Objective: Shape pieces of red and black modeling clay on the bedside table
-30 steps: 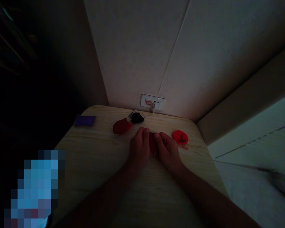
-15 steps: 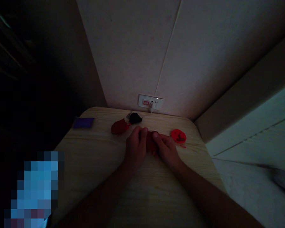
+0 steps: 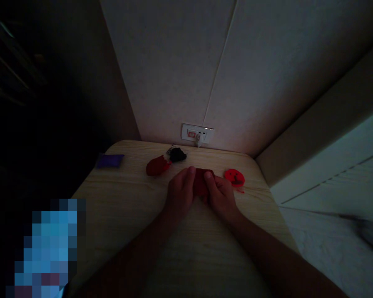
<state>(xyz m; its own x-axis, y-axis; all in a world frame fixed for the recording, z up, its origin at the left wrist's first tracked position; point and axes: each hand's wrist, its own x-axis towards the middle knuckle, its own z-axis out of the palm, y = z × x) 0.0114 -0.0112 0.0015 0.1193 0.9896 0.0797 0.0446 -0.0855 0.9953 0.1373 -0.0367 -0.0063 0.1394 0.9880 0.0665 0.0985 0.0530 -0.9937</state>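
Between my two hands is a flat, dark red piece of modelling clay (image 3: pixel 200 182), held above the middle of the table. My left hand (image 3: pixel 180 188) grips its left side, thumb on top. On the right side my right hand (image 3: pixel 221 192) pinches it, thumb pressed on the face; the fingers beneath are mostly hidden. Just beyond my left hand lie a larger red clay lump (image 3: pixel 157 166) with a ragged end and a black lump (image 3: pixel 178 155) beside it on crinkled clear wrapping. A bright red disc (image 3: pixel 234 177) with dark face-like marks rests right of my right hand.
The pale wooden table (image 3: pixel 118 215) has rounded back corners and meets the wall. A purple packet (image 3: pixel 110 160) sits near its left edge. A wall socket (image 3: pixel 197 133) with a plug is behind. A pixelated bright blue patch (image 3: pixel 52 244) covers the lower left.
The red clay has tilted, so more of its flat face shows between my thumbs. Both hands have shifted slightly right in the picture; they keep hold of it.
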